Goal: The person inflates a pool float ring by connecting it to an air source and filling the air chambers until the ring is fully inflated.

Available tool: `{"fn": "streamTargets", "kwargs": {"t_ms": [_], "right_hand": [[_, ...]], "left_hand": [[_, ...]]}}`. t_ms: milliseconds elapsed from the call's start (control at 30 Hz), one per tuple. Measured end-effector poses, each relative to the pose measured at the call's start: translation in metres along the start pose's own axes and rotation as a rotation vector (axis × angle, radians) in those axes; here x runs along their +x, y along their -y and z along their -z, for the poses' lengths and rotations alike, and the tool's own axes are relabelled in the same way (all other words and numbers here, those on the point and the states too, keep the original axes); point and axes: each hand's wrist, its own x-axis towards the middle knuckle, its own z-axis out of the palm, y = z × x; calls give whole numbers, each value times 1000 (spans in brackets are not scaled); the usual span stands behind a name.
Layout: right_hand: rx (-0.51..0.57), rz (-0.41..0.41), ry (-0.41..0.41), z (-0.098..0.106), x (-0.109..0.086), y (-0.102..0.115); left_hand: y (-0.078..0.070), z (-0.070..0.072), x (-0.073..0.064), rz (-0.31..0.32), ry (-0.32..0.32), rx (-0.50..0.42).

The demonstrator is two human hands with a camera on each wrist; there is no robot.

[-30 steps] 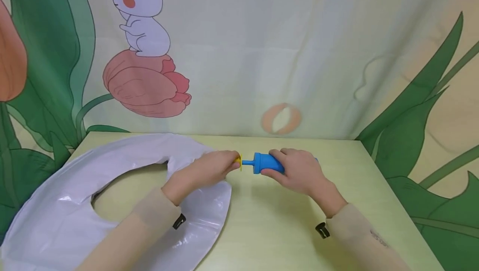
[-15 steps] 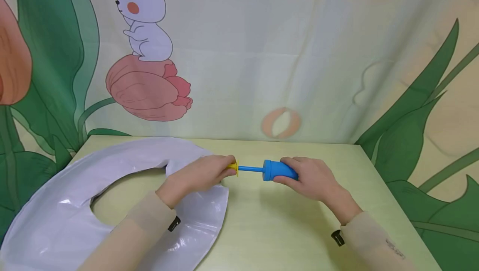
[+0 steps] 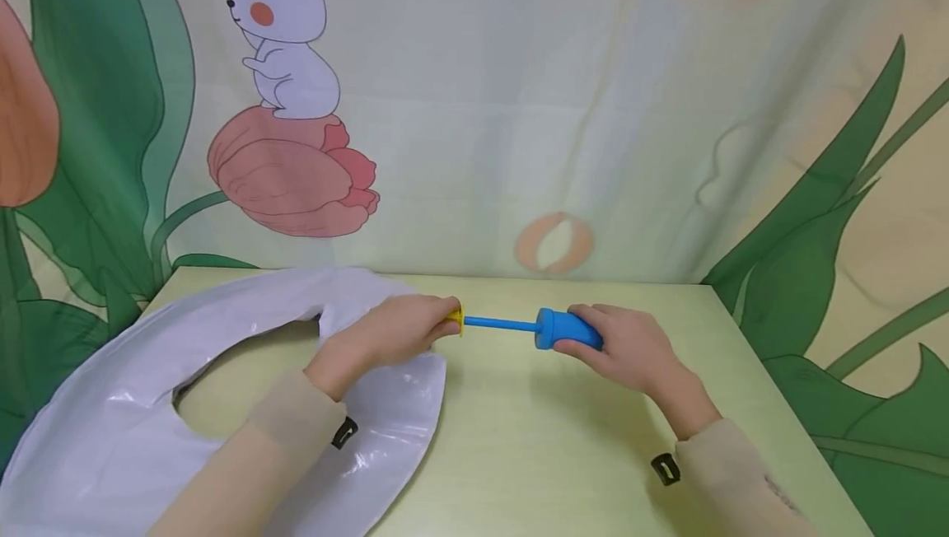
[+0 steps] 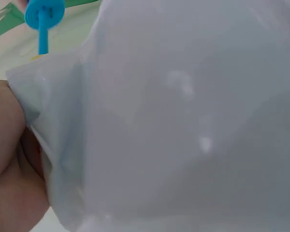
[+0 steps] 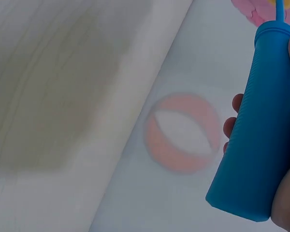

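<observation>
A blue hand pump (image 3: 569, 329) is held level above the table, its thin rod (image 3: 500, 324) drawn well out of the barrel. My right hand (image 3: 630, 347) grips the barrel, fingers wrapped round it; the right wrist view shows the barrel (image 5: 258, 130) along its length. At the rod's far end, my left hand (image 3: 393, 331) holds the yellow handle (image 3: 461, 320), mostly hidden by the fingers. Beneath and beside the left hand lies a slack white inflatable ring (image 3: 81, 430). Its pale sheet (image 4: 183, 121) fills most of the left wrist view and hides part of that hand.
The pale yellow-green table (image 3: 504, 455) reaches back to a printed cloth backdrop (image 3: 460, 133) with a rabbit and flowers. A black clip (image 3: 344, 432) hangs at the left sleeve and another black clip (image 3: 666, 469) at the right one.
The hands have moved apart: the left hand with the handle slightly left, the right hand with the barrel to the right. More of the blue rod shows. The ring stays about where it was.
</observation>
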Motion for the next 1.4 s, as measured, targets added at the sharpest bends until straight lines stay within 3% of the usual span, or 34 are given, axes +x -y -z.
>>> {"fn": "streamTargets", "kwargs": {"t_ms": [233,433,533,667,867,1000,1167,1400], "right_hand": [[-38,47,13,-12,25,36],[-46,94,1,-17,27,56],[-18,65,35,-20,20,52],[4,15,56,-16,11,31],[12,-9,45,-1,-5,-8],[33,-16,29,2,-10,-21],[30,8,37,-8,-3,-11],[-36,31,32,-14,11,22]], "left_hand": [[-14,-11,9,11,43,66],[-19,-19,8,-9,68,15],[-14,-22,5,-7,85,-9],[-3,-17,-1,-15,63,-38],[14,-5,-9,-8,52,-83],[19,-1,-10,15,51,-82],[12,-3,-4,5,29,-42],[-13,-12,10,-30,26,12]]}}
